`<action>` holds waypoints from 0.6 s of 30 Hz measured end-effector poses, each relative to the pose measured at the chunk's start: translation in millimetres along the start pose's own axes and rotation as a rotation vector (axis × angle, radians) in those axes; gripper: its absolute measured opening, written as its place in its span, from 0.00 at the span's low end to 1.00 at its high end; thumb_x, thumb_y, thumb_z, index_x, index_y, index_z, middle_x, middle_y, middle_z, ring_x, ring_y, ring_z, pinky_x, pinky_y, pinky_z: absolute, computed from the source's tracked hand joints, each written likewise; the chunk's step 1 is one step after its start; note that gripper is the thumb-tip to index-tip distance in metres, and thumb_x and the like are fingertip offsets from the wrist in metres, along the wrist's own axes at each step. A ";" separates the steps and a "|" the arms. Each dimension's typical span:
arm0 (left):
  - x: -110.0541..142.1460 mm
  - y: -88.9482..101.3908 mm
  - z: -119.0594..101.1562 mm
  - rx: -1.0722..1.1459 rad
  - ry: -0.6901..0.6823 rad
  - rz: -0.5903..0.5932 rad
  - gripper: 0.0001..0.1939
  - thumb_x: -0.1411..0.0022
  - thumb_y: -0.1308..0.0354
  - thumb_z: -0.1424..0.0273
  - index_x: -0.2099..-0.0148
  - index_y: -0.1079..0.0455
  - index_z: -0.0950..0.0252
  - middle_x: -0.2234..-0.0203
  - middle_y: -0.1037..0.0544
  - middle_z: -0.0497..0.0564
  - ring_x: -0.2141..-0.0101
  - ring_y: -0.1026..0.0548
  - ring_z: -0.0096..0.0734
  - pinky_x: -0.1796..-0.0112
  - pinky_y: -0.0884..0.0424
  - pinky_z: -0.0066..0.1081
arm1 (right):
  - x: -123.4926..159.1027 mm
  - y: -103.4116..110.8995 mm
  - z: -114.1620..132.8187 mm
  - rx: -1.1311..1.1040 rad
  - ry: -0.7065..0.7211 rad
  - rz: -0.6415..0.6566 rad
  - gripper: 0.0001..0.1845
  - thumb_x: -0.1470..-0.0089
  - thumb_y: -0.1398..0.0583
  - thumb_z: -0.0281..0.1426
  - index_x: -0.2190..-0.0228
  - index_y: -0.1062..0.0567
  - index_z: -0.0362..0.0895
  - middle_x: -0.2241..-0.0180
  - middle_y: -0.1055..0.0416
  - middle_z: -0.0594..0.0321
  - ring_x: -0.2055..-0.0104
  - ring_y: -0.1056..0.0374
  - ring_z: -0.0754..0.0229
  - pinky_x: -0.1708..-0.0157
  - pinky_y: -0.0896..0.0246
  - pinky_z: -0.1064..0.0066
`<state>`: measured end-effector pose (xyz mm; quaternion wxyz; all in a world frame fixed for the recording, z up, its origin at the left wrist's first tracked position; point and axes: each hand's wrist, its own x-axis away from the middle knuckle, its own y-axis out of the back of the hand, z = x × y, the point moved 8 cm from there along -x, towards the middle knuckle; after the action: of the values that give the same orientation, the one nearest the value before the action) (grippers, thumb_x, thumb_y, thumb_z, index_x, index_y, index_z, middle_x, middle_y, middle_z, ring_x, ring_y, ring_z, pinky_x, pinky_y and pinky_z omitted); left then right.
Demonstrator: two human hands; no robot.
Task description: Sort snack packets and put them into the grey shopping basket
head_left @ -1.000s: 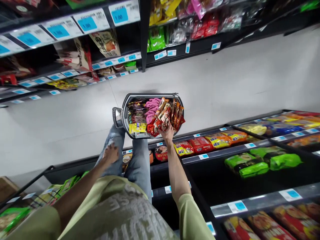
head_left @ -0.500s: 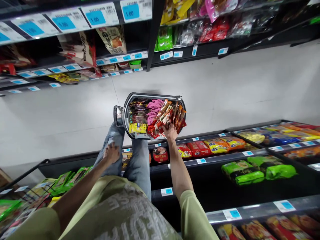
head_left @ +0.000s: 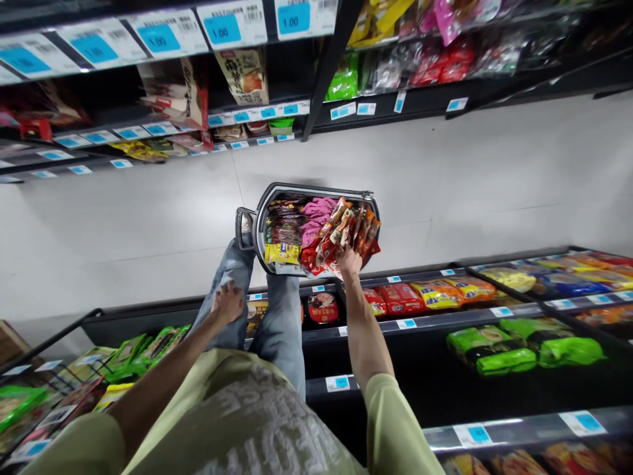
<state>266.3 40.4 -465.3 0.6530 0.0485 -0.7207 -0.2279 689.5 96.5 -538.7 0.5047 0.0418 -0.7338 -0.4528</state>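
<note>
A grey shopping basket (head_left: 316, 190) stands on the pale floor in front of my legs, packed with snack packets. My right hand (head_left: 349, 261) reaches down into its near right side, fingers closed round a bunch of red and orange snack packets (head_left: 352, 232). Pink packets (head_left: 316, 214), dark packets and a yellow packet (head_left: 277, 252) fill the rest of the basket. My left hand (head_left: 227, 301) rests on my left knee over the blue jeans, its fingers curled down; what they do is hidden.
Black shelves run along my right with red, yellow and green packets (head_left: 494, 351) and blue price tags. Across the aisle, more shelves (head_left: 163, 132) hold packets and price labels. Green packets (head_left: 143, 349) lie at the lower left. The pale floor (head_left: 469, 178) lies between.
The view has drifted slightly right and down. My right hand stays on the red and orange packets at the basket's near side; my left hand stays on the knee.
</note>
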 end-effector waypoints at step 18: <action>70.1 55.6 -3.7 0.212 -0.137 -0.066 0.17 0.37 0.50 0.73 0.49 0.26 0.64 0.59 0.18 0.56 0.58 0.21 0.41 0.60 0.29 0.31 | 121.4 173.8 -3.5 -0.402 0.195 -0.139 0.09 0.55 0.42 0.28 0.71 0.22 0.39 0.73 0.22 0.54 0.69 0.27 0.55 0.69 0.38 0.72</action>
<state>272.6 63.2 -378.9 0.5856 0.1252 -0.7816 -0.1746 701.8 133.4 -330.3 0.5391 0.0344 -0.5720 -0.6173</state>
